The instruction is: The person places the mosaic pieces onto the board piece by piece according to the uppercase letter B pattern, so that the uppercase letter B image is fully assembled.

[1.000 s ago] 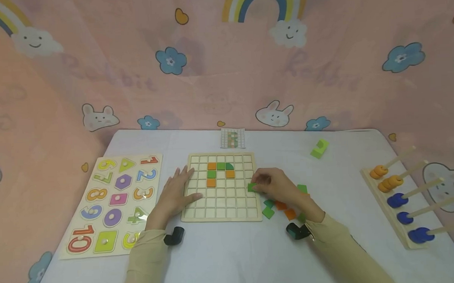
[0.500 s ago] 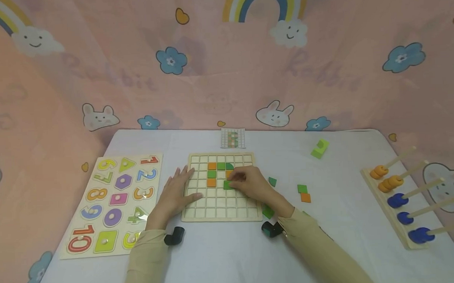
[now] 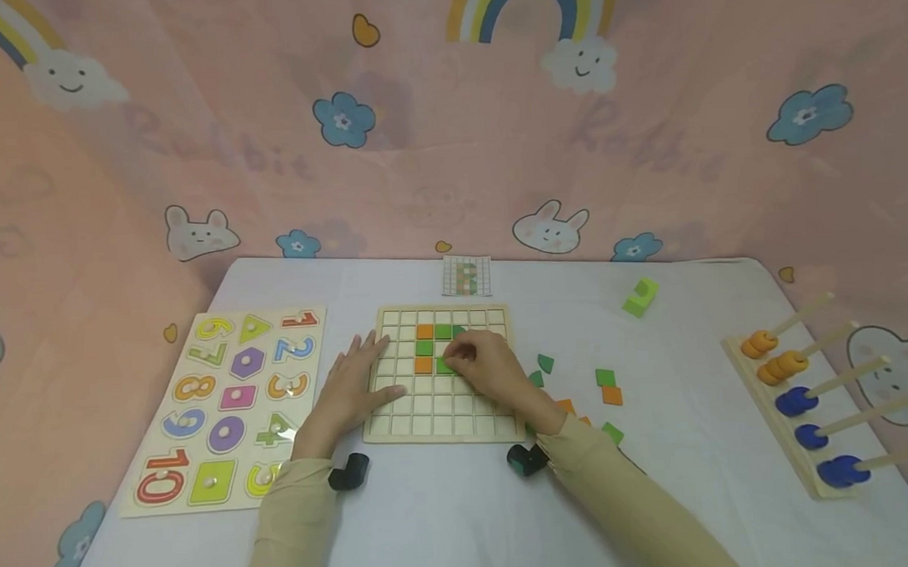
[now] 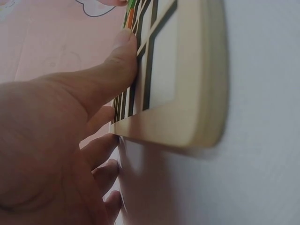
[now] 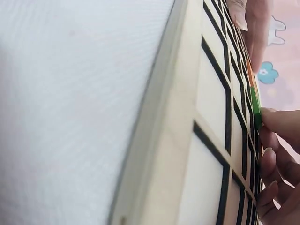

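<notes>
In the head view a wooden grid board (image 3: 442, 431) lies mid-table, with orange and green tiles set in its cells. My left hand (image 3: 347, 393) rests spread over its left edge; in the left wrist view the thumb (image 4: 123, 58) lies on the grid. The right hand (image 3: 489, 367) pinches a square green tile (image 3: 442, 366) at a cell just right of the lower orange tile (image 3: 423, 365). From the right wrist, the thumb is at one end of that green tile (image 5: 255, 105). The right fingers cover part of the tiles behind them.
Loose green and orange tiles (image 3: 611, 396) are scattered right of the board. A small pattern card (image 3: 466, 276) lies behind it. A number-and-shape puzzle (image 3: 226, 408) is at left, a green block (image 3: 640, 298) back right, and a peg stacker (image 3: 789, 422) far right.
The right hand has carried the green tile leftward from the board's right edge to beside the lower orange tile. My left hand stays in place.
</notes>
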A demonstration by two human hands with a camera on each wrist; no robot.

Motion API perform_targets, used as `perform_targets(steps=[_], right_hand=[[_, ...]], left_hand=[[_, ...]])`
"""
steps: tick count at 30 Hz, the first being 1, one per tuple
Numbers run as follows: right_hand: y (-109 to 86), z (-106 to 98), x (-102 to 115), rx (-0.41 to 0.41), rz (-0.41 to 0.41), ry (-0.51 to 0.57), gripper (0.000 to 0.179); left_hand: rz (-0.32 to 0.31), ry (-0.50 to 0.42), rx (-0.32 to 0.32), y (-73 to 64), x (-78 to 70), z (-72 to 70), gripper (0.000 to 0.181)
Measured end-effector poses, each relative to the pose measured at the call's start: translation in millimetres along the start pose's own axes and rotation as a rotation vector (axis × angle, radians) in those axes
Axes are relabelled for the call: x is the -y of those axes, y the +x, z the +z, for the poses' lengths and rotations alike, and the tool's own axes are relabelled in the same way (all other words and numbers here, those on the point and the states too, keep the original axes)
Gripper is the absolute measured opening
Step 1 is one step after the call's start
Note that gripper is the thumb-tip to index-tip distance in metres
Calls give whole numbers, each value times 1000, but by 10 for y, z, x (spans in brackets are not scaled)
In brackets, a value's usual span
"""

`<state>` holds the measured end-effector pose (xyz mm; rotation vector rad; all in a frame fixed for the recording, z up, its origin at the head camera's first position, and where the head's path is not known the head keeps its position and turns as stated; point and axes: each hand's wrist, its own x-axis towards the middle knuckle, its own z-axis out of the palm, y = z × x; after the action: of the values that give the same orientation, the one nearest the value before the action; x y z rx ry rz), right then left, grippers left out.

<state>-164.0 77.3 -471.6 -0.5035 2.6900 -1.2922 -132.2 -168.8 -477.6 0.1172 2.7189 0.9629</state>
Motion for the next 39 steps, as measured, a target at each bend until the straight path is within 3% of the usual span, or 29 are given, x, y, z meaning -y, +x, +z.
perform_targets(steps=[15, 22, 29, 35, 39], right_hand=[[34, 78, 71, -40, 52, -95, 17], [16, 63, 27, -16, 28, -48, 16], [-129, -127, -135, 70, -72, 28, 7], [-264, -381, -326, 9, -41, 6, 17], [-330, -546, -436, -16, 20, -13, 7]], left_hand=[[2, 16, -5, -6, 8, -5, 91], [-5, 10, -3, -5, 16, -3, 92], [4, 9, -8, 6, 15, 13, 92], [8, 4, -4, 4, 6, 15, 92], [6, 7, -9, 3, 10, 10, 93]])
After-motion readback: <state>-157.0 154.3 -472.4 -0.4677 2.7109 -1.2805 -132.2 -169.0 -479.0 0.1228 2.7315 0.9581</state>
